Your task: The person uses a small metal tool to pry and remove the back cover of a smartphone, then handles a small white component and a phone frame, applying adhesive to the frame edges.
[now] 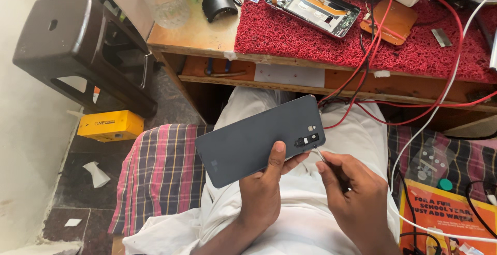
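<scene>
Mid-frame, the left hand (266, 182) grips the dark grey back cover (259, 141), already off; right hand (352, 188) pinches tweezers (321, 155) at its camera cutout; the opened phone (318, 4) waits on the tabletop (202, 35), upper centre, unassembled

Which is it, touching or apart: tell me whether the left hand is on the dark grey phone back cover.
Touching. The head view shows the left hand gripping the dark grey phone back cover, its thumb pressed flat on the outer face.

Left hand (266, 182) raised, thumb up, fingers curled in grip; right hand (349, 185) beside it, fingertips pinched.
</scene>
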Demonstrator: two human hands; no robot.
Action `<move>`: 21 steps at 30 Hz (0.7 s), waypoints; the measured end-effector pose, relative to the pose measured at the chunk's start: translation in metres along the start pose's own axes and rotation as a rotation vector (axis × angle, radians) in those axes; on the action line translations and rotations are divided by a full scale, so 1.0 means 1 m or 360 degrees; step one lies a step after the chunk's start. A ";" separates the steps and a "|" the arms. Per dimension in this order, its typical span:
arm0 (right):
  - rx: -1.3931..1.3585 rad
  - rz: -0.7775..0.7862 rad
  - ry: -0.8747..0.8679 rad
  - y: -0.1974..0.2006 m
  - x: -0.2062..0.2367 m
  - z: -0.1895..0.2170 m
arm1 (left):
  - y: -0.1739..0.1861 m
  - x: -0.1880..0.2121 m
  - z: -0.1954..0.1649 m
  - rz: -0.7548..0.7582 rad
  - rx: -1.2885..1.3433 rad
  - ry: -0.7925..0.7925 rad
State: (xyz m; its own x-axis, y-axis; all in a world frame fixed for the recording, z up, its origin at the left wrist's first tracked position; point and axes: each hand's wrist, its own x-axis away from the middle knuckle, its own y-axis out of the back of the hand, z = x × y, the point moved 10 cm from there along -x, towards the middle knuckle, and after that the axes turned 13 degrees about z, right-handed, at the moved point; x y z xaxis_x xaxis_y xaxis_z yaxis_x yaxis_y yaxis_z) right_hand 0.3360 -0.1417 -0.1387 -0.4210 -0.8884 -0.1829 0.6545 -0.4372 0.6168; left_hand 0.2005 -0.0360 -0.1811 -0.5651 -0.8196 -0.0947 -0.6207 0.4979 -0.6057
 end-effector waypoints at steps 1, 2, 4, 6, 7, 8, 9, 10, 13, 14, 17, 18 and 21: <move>-0.0034 0.0007 0.0085 0.001 0.000 0.005 | 0.000 0.000 0.000 0.0002 -0.0002 -0.0001; -0.0068 0.0014 0.0171 0.001 0.000 0.010 | 0.000 0.001 -0.001 0.0009 -0.0022 -0.0004; -0.0092 0.0024 0.0074 0.000 -0.001 0.004 | -0.001 0.002 -0.002 0.0023 -0.0063 -0.0010; -0.0148 0.0029 -0.0067 -0.001 0.000 -0.005 | -0.001 0.002 -0.002 0.0033 -0.0098 -0.0009; -0.0193 0.0029 -0.0161 -0.002 0.001 -0.011 | -0.002 0.003 -0.002 0.0039 -0.0115 -0.0009; -0.0237 0.0029 -0.0255 -0.003 0.002 -0.017 | -0.002 0.003 -0.003 0.0038 -0.0116 -0.0020; -0.0208 0.0018 -0.0239 -0.002 0.002 -0.015 | -0.002 0.003 -0.003 0.0037 -0.0118 -0.0031; -0.0180 0.0007 -0.0224 -0.001 0.002 -0.013 | -0.001 0.003 -0.004 0.0036 -0.0119 -0.0043; -0.0105 -0.0035 -0.0125 0.003 0.001 -0.004 | -0.002 0.003 -0.007 0.0057 -0.0134 -0.0095; -0.0083 -0.0050 -0.0086 0.004 0.001 0.000 | -0.003 0.003 -0.008 0.0072 -0.0143 -0.0116; -0.0074 -0.0076 0.0040 0.007 0.002 0.009 | -0.004 0.004 -0.012 0.0116 -0.0181 -0.0171; -0.0093 -0.0071 0.0015 0.007 0.002 0.008 | -0.005 0.004 -0.012 0.0131 -0.0200 -0.0179; -0.0153 -0.0052 -0.0035 0.006 0.002 0.004 | -0.005 0.005 -0.013 0.0156 -0.0269 -0.0184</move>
State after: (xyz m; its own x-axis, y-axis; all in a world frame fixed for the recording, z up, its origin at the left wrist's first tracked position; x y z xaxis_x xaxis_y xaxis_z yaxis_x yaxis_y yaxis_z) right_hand 0.3362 -0.1455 -0.1327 -0.4561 -0.8707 -0.1841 0.6971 -0.4781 0.5343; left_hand 0.1938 -0.0386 -0.1688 -0.5670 -0.7873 -0.2422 -0.6537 0.6090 -0.4493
